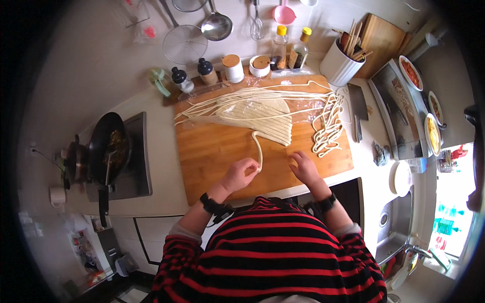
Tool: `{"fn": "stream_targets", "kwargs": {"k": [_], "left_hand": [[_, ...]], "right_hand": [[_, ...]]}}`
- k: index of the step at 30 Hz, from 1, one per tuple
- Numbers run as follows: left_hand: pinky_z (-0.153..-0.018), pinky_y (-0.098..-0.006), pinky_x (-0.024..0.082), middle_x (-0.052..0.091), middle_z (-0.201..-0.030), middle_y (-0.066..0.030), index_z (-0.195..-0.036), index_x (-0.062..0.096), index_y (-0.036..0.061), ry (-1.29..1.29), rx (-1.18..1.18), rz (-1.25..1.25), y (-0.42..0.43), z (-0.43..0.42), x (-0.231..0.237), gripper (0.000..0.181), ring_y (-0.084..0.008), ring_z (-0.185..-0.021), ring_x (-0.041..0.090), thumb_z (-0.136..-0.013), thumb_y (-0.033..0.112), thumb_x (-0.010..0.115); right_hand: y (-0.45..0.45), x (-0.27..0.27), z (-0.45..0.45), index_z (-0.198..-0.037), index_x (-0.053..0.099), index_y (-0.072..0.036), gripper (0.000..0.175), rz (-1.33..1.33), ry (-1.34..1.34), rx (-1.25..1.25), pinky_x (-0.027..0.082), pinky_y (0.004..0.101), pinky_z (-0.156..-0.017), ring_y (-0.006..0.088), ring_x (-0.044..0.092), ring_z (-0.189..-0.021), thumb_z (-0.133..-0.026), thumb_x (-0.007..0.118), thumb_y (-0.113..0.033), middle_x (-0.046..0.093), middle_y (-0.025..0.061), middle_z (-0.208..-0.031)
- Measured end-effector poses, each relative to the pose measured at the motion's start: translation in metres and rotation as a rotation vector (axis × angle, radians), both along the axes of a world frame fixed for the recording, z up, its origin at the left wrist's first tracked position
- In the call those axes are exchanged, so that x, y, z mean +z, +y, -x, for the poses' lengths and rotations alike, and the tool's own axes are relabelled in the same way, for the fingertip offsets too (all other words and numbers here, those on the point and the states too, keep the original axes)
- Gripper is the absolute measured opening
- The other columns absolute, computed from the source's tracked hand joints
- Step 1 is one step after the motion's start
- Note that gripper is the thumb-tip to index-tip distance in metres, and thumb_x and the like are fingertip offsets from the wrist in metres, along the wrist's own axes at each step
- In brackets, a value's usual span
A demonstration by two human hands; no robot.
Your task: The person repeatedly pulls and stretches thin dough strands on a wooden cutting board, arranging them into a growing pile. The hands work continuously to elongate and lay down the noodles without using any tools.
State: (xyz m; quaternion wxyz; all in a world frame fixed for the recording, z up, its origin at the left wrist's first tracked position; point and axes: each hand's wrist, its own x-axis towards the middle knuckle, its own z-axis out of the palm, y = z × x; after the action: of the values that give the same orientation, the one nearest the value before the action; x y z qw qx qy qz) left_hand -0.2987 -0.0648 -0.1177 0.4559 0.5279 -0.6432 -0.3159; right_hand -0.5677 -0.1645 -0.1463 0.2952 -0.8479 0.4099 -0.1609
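My left hand (241,173) pinches the near end of a short dough strip (258,148) between thumb and fingers. That strip curves away over the wooden board (212,163) towards a flat piece of dough (257,113) cut into strips side by side. To the right, my right hand (304,167) is held above the board with fingers apart, holding nothing, just below the corner of the cut dough. Long pulled noodles (235,94) stretch across the far part of the board, over plastic film and the cut dough. Their right part lies in a looped heap (326,138).
A cleaver (358,102) lies right of the board. Lidded jars (233,69), shakers and bottles (279,49) line its far edge. Left stands a wok (108,151) with food on the stove. Filled plates (432,134), a white utensil holder (339,66) and a sink (394,227) are at right.
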Motion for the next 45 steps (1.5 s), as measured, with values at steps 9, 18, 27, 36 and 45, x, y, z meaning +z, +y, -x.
{"fn": "stream_targets", "kwargs": {"k": [9,18,27,36,45], "left_hand": [[-0.089,-0.0306,0.049,0.066,-0.101,-0.0128,-0.099,0.058,0.0009,0.612,0.186,-0.194,0.026,-0.032,0.042,0.018,-0.0213,-0.097,0.064,-0.085,-0.010,0.054],[-0.086,-0.0353,0.051,0.065,-0.094,-0.0120,-0.099,0.061,0.0026,0.999,0.124,-0.185,0.054,-0.066,0.050,0.016,-0.0279,-0.098,0.065,-0.087,-0.005,0.054],[-0.090,-0.0438,0.052,0.064,-0.101,-0.0104,-0.102,0.059,0.0040,1.326,0.033,-0.222,0.056,-0.071,0.020,0.012,-0.0310,-0.101,0.063,-0.091,0.002,0.054],[-0.095,-0.0425,0.044,0.058,-0.110,-0.0143,-0.112,0.058,0.0027,0.090,0.844,-0.310,0.115,-0.167,-0.036,0.032,-0.0309,-0.106,0.054,-0.081,0.004,0.067],[-0.102,-0.0481,0.035,0.050,-0.123,-0.0185,-0.119,0.053,0.0008,-0.671,0.184,-0.050,0.053,-0.003,-0.038,0.056,-0.0380,-0.120,0.044,-0.070,0.014,0.076]], "right_hand": [[-0.056,-0.005,-0.112,-0.105,0.062,-0.011,0.031,0.449,0.227,0.355,0.040,0.0396,-0.087,0.0279,0.050,-0.107,-0.073,0.060,-0.008,0.054,0.0113,-0.109],[-0.048,0.032,-0.064,-0.090,0.060,-0.014,0.018,0.095,0.229,0.432,0.035,0.0498,-0.101,0.0212,0.060,-0.091,-0.080,0.068,-0.026,0.061,0.0019,-0.085],[-0.031,0.058,-0.015,-0.086,0.059,-0.013,0.019,0.222,0.035,0.240,0.044,0.0425,-0.080,0.0278,0.060,-0.077,-0.071,0.071,-0.014,0.063,0.0053,-0.079],[0.068,-0.002,-0.096,-0.127,0.054,-0.015,0.058,0.331,0.112,0.408,0.030,0.0551,-0.106,0.0265,0.044,-0.127,-0.073,0.073,-0.022,0.048,0.0091,-0.136],[-0.020,0.003,-0.085,-0.136,0.045,-0.014,0.059,0.423,0.184,-0.110,0.023,0.0561,-0.110,0.0323,0.028,-0.139,-0.084,0.065,-0.032,0.033,0.0138,-0.148]]}}
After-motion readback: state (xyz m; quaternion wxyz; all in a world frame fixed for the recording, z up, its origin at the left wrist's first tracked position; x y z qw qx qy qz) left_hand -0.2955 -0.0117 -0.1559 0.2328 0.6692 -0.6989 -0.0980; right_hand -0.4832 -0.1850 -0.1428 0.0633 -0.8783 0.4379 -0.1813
